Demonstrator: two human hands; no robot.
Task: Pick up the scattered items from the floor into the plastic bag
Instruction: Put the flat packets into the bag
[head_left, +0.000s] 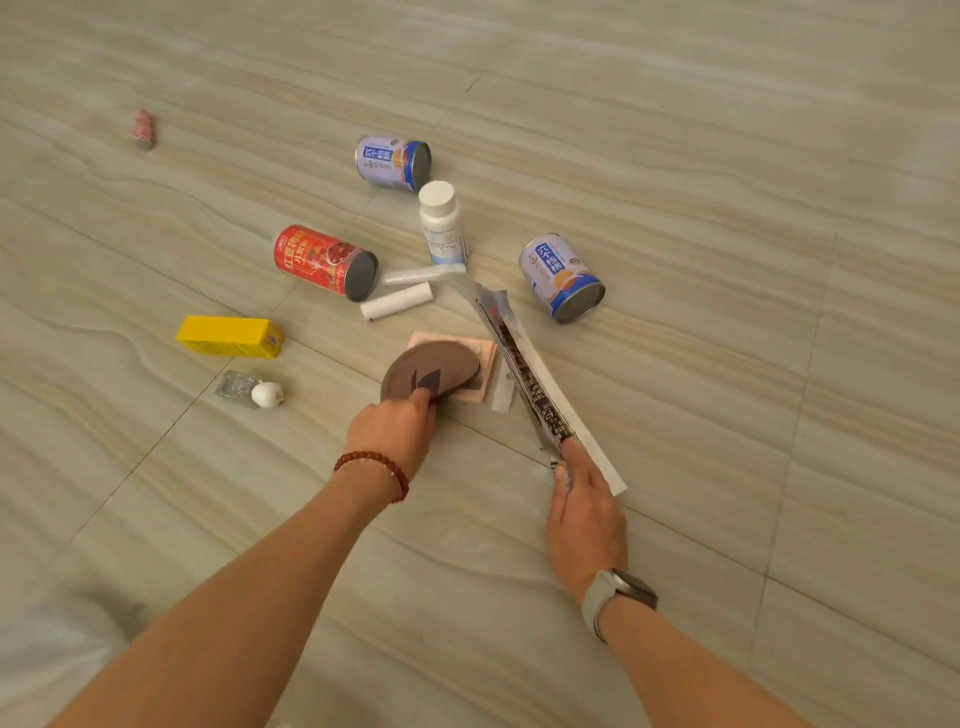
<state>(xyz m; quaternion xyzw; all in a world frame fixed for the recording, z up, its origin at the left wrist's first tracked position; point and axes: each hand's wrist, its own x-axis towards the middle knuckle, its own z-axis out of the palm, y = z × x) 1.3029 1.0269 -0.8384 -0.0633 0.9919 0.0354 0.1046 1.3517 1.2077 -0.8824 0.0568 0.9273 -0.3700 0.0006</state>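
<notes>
My left hand (397, 428) grips the near edge of a round brown pad (428, 370), which lies over a pink square pad (485, 358). My right hand (584, 512) pinches the near end of a flat plastic bag (540, 384), seen edge-on, with dark print and a white strip, stretching up toward the white bottle (441, 221). Scattered around lie a red can (322, 260), two blue-and-white cans (392, 162) (561, 275), two white tubes (397, 301) (423, 274), a yellow box (228, 336), and a small clear bottle with a white cap (252, 389).
A small red-and-white roll (143, 127) lies apart at the far left. The floor (727, 156) is pale striped tile with grout lines. A pale blurred shape (47, 654) fills the lower left corner.
</notes>
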